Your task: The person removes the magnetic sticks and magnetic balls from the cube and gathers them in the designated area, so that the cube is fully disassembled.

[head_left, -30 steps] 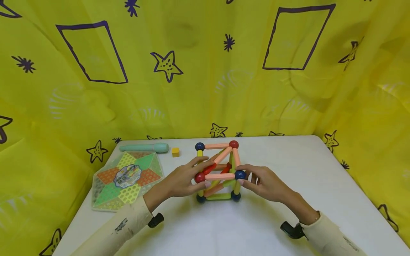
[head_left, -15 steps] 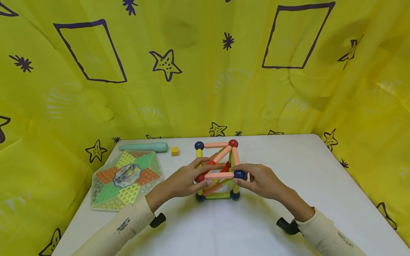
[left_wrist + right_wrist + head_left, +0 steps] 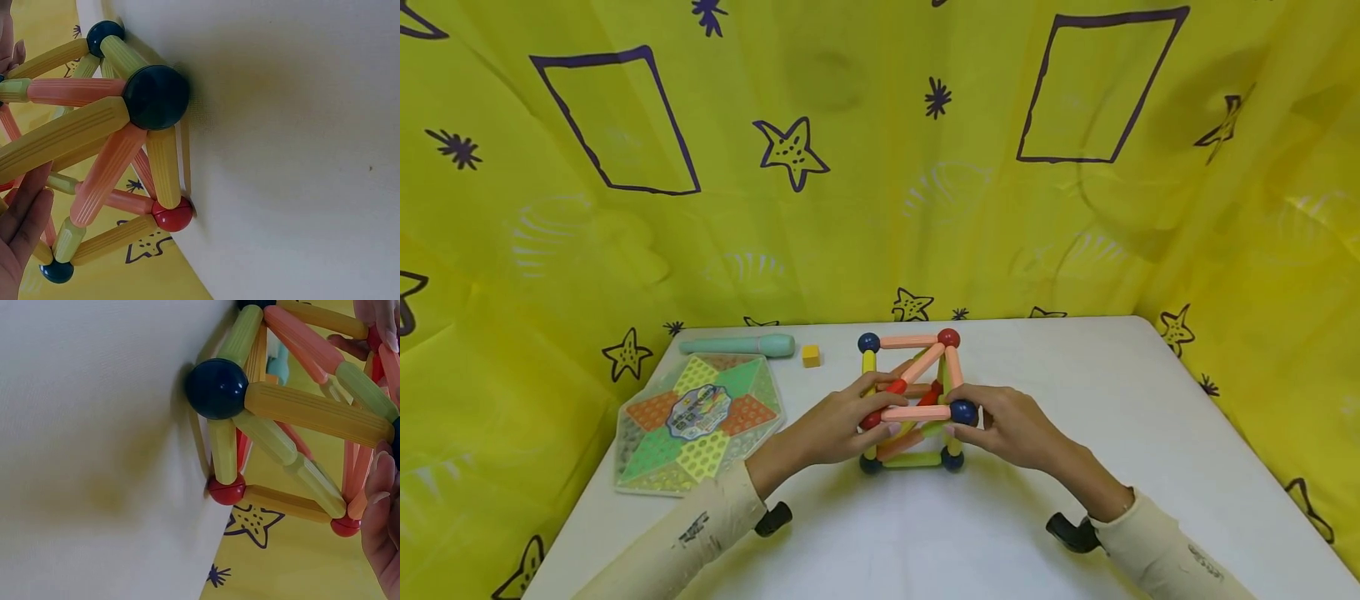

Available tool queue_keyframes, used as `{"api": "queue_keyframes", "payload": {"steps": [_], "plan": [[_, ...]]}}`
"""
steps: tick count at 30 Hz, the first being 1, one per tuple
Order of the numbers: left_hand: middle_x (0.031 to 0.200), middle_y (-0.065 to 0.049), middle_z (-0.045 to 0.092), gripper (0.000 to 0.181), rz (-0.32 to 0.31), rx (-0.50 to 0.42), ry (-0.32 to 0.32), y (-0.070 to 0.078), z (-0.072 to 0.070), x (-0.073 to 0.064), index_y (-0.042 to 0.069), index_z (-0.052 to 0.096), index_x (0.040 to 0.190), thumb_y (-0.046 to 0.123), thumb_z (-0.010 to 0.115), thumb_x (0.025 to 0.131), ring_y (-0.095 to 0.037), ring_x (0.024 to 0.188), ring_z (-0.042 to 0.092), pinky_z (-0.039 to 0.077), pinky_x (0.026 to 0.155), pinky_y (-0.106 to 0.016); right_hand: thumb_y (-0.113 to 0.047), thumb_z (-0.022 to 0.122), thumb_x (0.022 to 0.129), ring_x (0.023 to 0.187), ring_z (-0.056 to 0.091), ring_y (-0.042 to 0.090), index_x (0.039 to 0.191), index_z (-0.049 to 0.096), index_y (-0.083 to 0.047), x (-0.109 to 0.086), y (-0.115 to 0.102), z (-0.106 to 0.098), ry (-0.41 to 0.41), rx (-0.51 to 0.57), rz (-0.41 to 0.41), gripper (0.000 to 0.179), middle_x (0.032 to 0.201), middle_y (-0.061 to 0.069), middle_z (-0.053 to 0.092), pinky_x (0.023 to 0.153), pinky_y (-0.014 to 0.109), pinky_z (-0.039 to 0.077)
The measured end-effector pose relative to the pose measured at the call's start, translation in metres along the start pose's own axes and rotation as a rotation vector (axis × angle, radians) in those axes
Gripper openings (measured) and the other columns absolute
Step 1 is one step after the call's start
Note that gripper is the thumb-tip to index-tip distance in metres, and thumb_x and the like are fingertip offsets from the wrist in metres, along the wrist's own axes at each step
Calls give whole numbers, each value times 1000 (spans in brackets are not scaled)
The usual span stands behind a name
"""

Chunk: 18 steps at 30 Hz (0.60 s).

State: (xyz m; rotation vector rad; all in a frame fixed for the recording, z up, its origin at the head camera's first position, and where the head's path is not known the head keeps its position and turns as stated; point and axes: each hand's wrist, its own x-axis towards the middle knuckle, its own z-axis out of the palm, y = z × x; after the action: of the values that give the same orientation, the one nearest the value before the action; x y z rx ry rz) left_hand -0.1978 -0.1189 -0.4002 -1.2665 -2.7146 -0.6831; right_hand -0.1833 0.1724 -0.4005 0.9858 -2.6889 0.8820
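Note:
A cube-shaped frame of magnetic sticks and balls point(image 3: 916, 412) stands on the white table, with diagonal sticks across its faces. My left hand point(image 3: 838, 423) grips its near upper left corner, fingers and thumb around the red ball point(image 3: 871, 419). At the near upper right corner, my right hand point(image 3: 1018, 425) pinches the dark blue ball point(image 3: 964, 412). A pink stick joins these two balls. In the left wrist view, a lower dark blue ball point(image 3: 156, 97) rests at the tabletop, with yellow and pink sticks meeting it. The right wrist view shows another lower blue ball point(image 3: 217, 389).
A hexagonal box point(image 3: 651, 475) with a patterned lid lies to the left. Behind it are a mint-green stick-shaped object point(image 3: 737, 346) and a small yellow cube point(image 3: 811, 357). Yellow patterned cloth point(image 3: 880, 217) hangs around the table's point(image 3: 1112, 400) back and sides.
The frame stays in place. My right thumb and fingers have shifted slightly left around the blue ball, and my left fingers have moved a little to the right over the red ball.

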Motion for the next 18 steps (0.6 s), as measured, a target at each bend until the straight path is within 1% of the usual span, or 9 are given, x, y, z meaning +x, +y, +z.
{"api": "queue_keyframes", "payload": {"steps": [3,7,14,18], "plan": [[149,-11,45,35,2,-6,2,0,0,0,23,61,134,36,59,102,-11,73,59,47,60,-16,-30,77,89,62,48,2,114,68,-21,0,0,1,0,9,8,28,88,-11,65,52,19,43],[148,-11,46,34,4,-10,2,-1,1,0,23,62,133,36,59,102,-11,75,60,47,62,-16,-26,76,90,65,51,4,114,69,-19,-1,0,3,11,30,-10,26,91,-9,66,54,19,45],[148,-10,46,34,-5,-18,-1,0,1,0,23,63,132,37,59,102,-11,77,60,48,64,-17,-24,74,92,70,51,2,117,68,-18,-2,0,4,1,26,-6,27,96,-7,66,58,20,46],[147,-9,46,33,-9,-21,-3,0,1,0,23,63,132,37,58,102,-12,78,61,48,64,-17,-24,73,92,70,50,2,117,67,-18,-3,-1,3,-5,19,-7,26,96,-7,65,58,20,46]]}}
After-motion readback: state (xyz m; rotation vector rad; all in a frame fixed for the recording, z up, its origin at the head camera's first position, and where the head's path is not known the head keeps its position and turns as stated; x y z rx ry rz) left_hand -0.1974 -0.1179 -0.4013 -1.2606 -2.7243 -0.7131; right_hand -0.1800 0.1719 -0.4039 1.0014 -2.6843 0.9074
